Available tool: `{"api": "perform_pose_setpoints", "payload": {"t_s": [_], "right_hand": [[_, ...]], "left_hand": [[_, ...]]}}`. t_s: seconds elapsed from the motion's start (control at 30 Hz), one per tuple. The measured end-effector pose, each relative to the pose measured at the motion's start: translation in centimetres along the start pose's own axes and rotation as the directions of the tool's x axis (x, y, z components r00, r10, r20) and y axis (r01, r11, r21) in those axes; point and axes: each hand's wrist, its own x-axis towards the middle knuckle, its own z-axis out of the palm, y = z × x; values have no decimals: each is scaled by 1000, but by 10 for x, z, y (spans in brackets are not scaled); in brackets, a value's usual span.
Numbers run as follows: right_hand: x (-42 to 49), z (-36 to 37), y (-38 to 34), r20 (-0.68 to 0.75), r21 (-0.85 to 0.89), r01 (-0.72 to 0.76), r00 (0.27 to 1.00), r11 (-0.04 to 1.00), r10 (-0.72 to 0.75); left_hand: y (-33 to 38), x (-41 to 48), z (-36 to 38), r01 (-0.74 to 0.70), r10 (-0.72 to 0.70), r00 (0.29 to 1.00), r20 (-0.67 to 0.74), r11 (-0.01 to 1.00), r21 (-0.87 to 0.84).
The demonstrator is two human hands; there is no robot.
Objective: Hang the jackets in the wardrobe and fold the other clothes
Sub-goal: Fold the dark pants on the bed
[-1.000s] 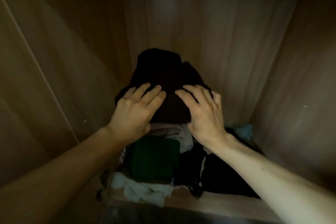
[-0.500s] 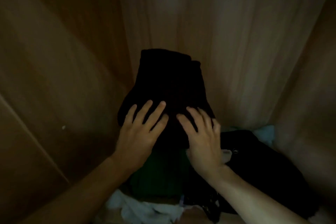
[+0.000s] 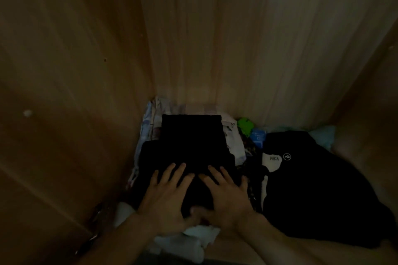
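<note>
A folded black garment (image 3: 191, 137) lies on top of a pile of clothes in the back left corner of a dim wooden wardrobe. My left hand (image 3: 165, 196) and my right hand (image 3: 228, 198) rest side by side on its near end. The fingers are spread flat on top and the thumbs meet at its front edge. A light patterned cloth (image 3: 233, 142) shows under the garment at the back and right.
A crumpled black garment with a "PAKA" label (image 3: 312, 178) fills the right of the floor. Green (image 3: 245, 125), blue (image 3: 257, 135) and pale blue (image 3: 323, 135) items lie behind it. White cloth (image 3: 193, 241) sits at the front. The left wall (image 3: 64, 92) and back wall (image 3: 237, 38) close in; a metal hinge (image 3: 94, 217) sticks out low left.
Both hands have lowered the folded black garment from mid-air down onto the pile in the corner. The view has tilted down, and more of the wardrobe floor shows.
</note>
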Motion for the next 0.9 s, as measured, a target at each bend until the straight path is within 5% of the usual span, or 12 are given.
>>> {"api": "perform_pose_setpoints", "payload": {"t_s": [0.13, 0.3, 0.77, 0.9], "right_hand": [[31, -27, -8, -495, -4, 24, 869, 1000, -22], [74, 17, -6, -320, 27, 77, 945, 997, -65], [108, 45, 3, -336, -28, 70, 939, 997, -76], [104, 36, 5, -269, 3, 98, 959, 995, -93]], "left_hand": [[-11, 27, -32, 62, -71, 956, -286, 997, -40], [-28, 57, 17, 112, -113, 985, -130, 994, -15], [-53, 77, 59, 120, -138, 971, -195, 987, -103], [-48, 73, 47, 161, -171, 979, -108, 983, -90]]}}
